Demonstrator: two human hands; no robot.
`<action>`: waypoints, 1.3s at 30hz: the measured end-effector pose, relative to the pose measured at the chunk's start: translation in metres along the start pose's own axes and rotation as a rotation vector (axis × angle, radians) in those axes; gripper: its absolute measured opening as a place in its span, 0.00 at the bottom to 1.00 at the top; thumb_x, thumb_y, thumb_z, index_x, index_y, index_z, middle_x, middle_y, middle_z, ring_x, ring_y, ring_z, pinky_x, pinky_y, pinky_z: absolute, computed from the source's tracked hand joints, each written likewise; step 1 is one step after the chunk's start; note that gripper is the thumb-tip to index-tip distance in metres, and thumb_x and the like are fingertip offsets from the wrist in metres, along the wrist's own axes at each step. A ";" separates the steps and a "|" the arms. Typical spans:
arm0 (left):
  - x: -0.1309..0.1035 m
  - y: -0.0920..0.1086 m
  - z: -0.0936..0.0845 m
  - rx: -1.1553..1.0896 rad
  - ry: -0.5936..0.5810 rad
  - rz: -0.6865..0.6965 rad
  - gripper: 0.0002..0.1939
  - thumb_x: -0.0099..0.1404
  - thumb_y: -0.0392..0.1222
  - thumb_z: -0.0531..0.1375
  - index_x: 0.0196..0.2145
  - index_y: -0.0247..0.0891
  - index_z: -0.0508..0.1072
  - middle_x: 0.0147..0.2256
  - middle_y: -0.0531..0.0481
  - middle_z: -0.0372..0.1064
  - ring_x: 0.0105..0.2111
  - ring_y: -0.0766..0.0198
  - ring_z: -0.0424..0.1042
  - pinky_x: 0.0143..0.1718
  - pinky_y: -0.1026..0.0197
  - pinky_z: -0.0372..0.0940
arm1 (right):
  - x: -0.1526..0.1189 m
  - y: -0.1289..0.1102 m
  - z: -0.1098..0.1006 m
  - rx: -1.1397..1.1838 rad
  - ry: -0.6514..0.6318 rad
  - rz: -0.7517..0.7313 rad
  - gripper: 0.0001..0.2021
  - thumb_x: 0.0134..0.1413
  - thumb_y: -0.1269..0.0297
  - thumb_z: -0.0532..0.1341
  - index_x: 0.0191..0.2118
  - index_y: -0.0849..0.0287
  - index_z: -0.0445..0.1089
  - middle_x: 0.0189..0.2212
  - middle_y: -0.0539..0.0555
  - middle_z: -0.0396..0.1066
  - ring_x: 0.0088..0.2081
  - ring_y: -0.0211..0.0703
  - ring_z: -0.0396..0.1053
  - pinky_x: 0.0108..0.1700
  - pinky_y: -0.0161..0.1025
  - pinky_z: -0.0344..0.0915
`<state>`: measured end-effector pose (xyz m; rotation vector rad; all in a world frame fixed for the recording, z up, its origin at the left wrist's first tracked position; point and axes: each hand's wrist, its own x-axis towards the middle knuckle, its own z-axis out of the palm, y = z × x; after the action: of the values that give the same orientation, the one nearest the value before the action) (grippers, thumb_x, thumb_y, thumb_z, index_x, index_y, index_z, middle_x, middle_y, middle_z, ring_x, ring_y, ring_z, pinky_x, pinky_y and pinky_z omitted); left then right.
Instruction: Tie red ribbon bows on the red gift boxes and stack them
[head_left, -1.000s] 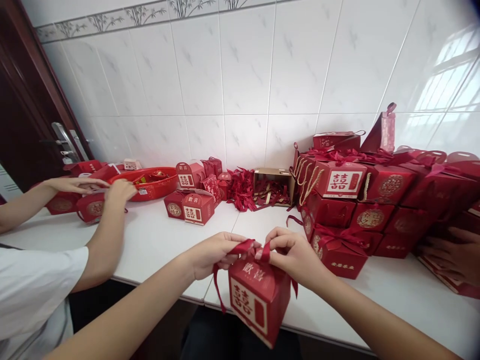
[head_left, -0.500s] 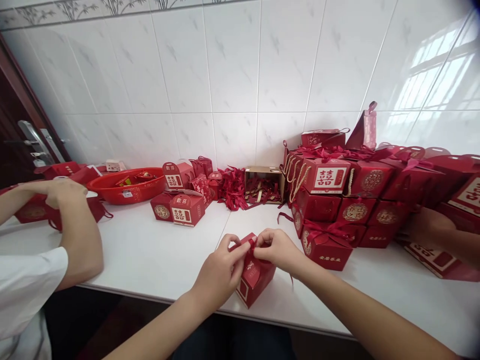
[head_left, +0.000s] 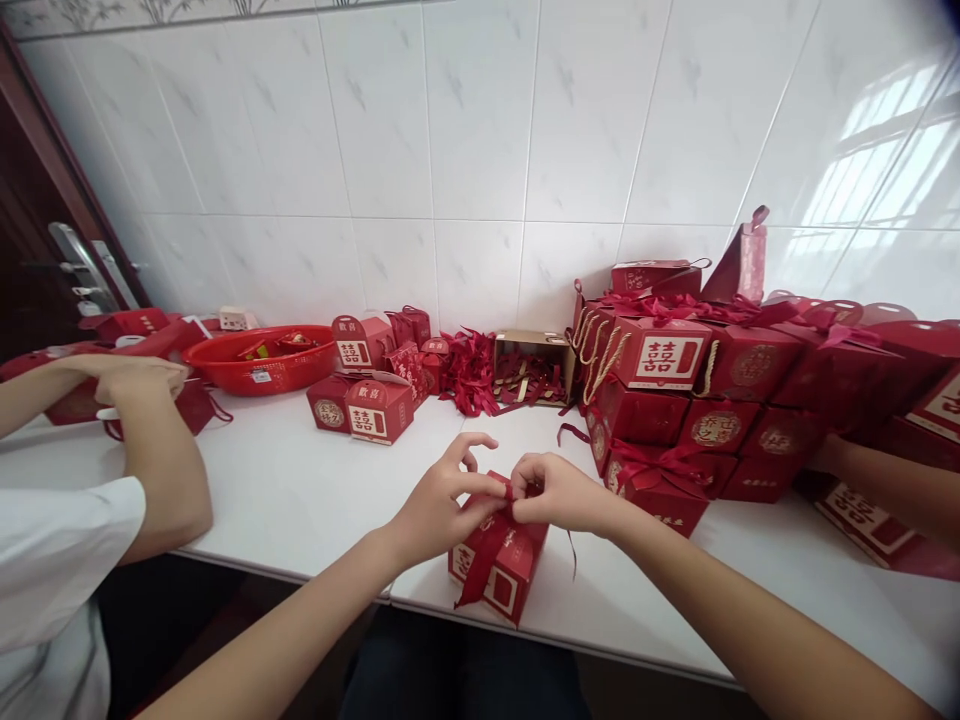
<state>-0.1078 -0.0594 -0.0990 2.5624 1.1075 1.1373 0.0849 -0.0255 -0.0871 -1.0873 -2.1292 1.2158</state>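
A small red gift box with white and gold print stands near the table's front edge. Red ribbon runs over its top, one tail hanging down the near side. My left hand pinches the ribbon at the top of the box from the left, its index finger stretched toward the knot. From the right, my right hand holds the same ribbon between thumb and curled fingers. Both sets of fingertips nearly meet there and partly hide the knot. A thin ribbon end dangles below my right hand.
Stacked red gift boxes rise on the right, where a co-worker's arm reaches in. Loose red ribbons and an open carton lie by the wall. Left are more boxes, an orange-red basket and another person's arms.
My left fingers have shifted off the box's left side, and a ribbon tail now shows down its front. The box sits turned differently. My right hand stays at the knot.
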 end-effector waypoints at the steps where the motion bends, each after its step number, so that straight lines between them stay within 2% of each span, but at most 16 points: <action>1: -0.002 0.000 -0.002 -0.008 -0.012 -0.022 0.08 0.62 0.34 0.59 0.32 0.42 0.78 0.50 0.46 0.57 0.38 0.64 0.63 0.43 0.58 0.65 | -0.001 0.001 -0.002 -0.016 0.008 -0.009 0.03 0.34 0.69 0.60 0.18 0.60 0.64 0.23 0.48 0.64 0.24 0.33 0.59 0.25 0.32 0.55; 4: -0.008 0.001 -0.013 0.013 -0.082 -0.101 0.07 0.63 0.37 0.58 0.31 0.40 0.76 0.47 0.45 0.59 0.41 0.61 0.63 0.46 0.55 0.63 | -0.007 0.006 -0.010 -0.066 0.058 -0.018 0.03 0.33 0.70 0.59 0.17 0.61 0.63 0.29 0.50 0.65 0.25 0.33 0.59 0.27 0.33 0.56; 8: -0.012 0.000 -0.025 -0.057 -0.209 -0.233 0.07 0.65 0.42 0.56 0.33 0.40 0.72 0.48 0.45 0.60 0.50 0.56 0.61 0.54 0.50 0.57 | -0.011 0.015 -0.018 -0.100 0.106 -0.006 0.04 0.35 0.70 0.58 0.18 0.60 0.62 0.29 0.51 0.65 0.26 0.35 0.60 0.27 0.34 0.56; 11: -0.012 0.000 -0.024 -0.239 -0.305 -0.311 0.09 0.66 0.46 0.54 0.33 0.40 0.68 0.50 0.45 0.59 0.55 0.57 0.58 0.56 0.52 0.56 | -0.012 0.017 -0.018 -0.113 0.118 -0.031 0.04 0.36 0.71 0.59 0.18 0.60 0.63 0.31 0.52 0.66 0.31 0.38 0.63 0.34 0.36 0.60; 13: -0.011 0.000 -0.024 -0.243 -0.323 -0.314 0.10 0.67 0.48 0.53 0.32 0.40 0.67 0.51 0.45 0.59 0.55 0.57 0.58 0.56 0.52 0.57 | -0.014 0.016 -0.017 -0.130 0.134 -0.049 0.05 0.37 0.71 0.59 0.18 0.60 0.63 0.34 0.53 0.67 0.36 0.41 0.65 0.40 0.38 0.61; 15: -0.010 -0.001 -0.025 -0.055 -0.286 -0.266 0.11 0.67 0.47 0.52 0.31 0.40 0.67 0.52 0.44 0.60 0.55 0.54 0.58 0.55 0.48 0.56 | -0.017 0.015 -0.016 -0.168 0.168 -0.054 0.06 0.37 0.71 0.60 0.17 0.59 0.62 0.37 0.54 0.67 0.39 0.43 0.66 0.44 0.40 0.60; 18: -0.010 -0.003 -0.031 0.346 -0.213 -0.102 0.10 0.66 0.43 0.52 0.31 0.40 0.70 0.52 0.43 0.62 0.54 0.47 0.56 0.52 0.40 0.52 | -0.022 0.015 -0.016 -0.218 0.207 -0.056 0.07 0.37 0.71 0.61 0.17 0.59 0.62 0.37 0.54 0.66 0.40 0.45 0.66 0.47 0.42 0.59; 20: -0.012 -0.003 -0.032 0.463 -0.185 -0.008 0.07 0.65 0.40 0.53 0.31 0.39 0.70 0.51 0.42 0.64 0.54 0.45 0.56 0.51 0.38 0.51 | -0.024 0.015 -0.016 -0.229 0.222 -0.061 0.08 0.37 0.71 0.61 0.17 0.58 0.62 0.35 0.53 0.66 0.39 0.44 0.66 0.47 0.42 0.59; 22: -0.013 -0.001 -0.030 0.386 -0.152 -0.023 0.07 0.65 0.40 0.53 0.32 0.40 0.70 0.51 0.43 0.65 0.54 0.48 0.57 0.52 0.41 0.52 | -0.025 0.016 -0.015 -0.230 0.254 -0.067 0.08 0.38 0.71 0.61 0.17 0.58 0.61 0.34 0.53 0.66 0.39 0.44 0.66 0.47 0.42 0.59; 24: -0.014 0.001 -0.026 0.179 -0.145 -0.117 0.09 0.67 0.43 0.53 0.32 0.41 0.70 0.51 0.45 0.64 0.53 0.53 0.58 0.53 0.47 0.55 | -0.025 0.018 -0.014 -0.203 0.272 -0.066 0.08 0.39 0.71 0.61 0.17 0.58 0.61 0.35 0.53 0.66 0.39 0.45 0.66 0.48 0.42 0.59; 27: -0.015 0.001 -0.024 -0.005 -0.221 -0.219 0.13 0.69 0.46 0.50 0.30 0.41 0.69 0.51 0.48 0.64 0.53 0.57 0.59 0.52 0.52 0.58 | -0.027 0.020 -0.011 -0.170 0.285 -0.055 0.07 0.39 0.70 0.60 0.18 0.58 0.61 0.37 0.54 0.66 0.41 0.45 0.66 0.49 0.42 0.58; 30: -0.017 -0.002 -0.027 0.193 -0.281 -0.164 0.14 0.68 0.44 0.50 0.28 0.40 0.70 0.47 0.47 0.66 0.51 0.53 0.59 0.49 0.47 0.56 | -0.032 0.021 -0.009 -0.202 0.302 -0.031 0.08 0.38 0.69 0.61 0.17 0.58 0.60 0.39 0.54 0.66 0.43 0.46 0.66 0.49 0.43 0.58; 34: -0.022 -0.006 -0.028 0.475 -0.199 -0.070 0.10 0.66 0.41 0.53 0.29 0.40 0.71 0.44 0.45 0.67 0.50 0.47 0.58 0.45 0.43 0.52 | -0.038 0.022 -0.008 -0.234 0.309 -0.013 0.09 0.37 0.70 0.61 0.17 0.58 0.59 0.39 0.53 0.66 0.41 0.46 0.66 0.48 0.43 0.58; 37: -0.030 -0.006 -0.020 0.418 -0.122 -0.143 0.10 0.66 0.42 0.53 0.30 0.40 0.70 0.43 0.45 0.68 0.49 0.49 0.58 0.46 0.44 0.53 | -0.043 0.032 -0.005 -0.156 0.356 -0.066 0.09 0.42 0.67 0.62 0.19 0.58 0.60 0.39 0.54 0.66 0.42 0.47 0.67 0.50 0.45 0.59; 39: -0.035 -0.005 -0.011 0.241 -0.074 -0.240 0.10 0.67 0.44 0.52 0.31 0.40 0.69 0.43 0.47 0.68 0.48 0.53 0.61 0.48 0.47 0.56 | -0.047 0.043 0.003 0.033 0.353 -0.129 0.07 0.48 0.61 0.62 0.29 0.57 0.65 0.43 0.56 0.66 0.47 0.48 0.67 0.52 0.47 0.60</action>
<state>-0.1337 -0.0814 -0.1141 2.5235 1.5677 0.8947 0.1282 -0.0524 -0.1255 -1.0454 -1.8703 0.9193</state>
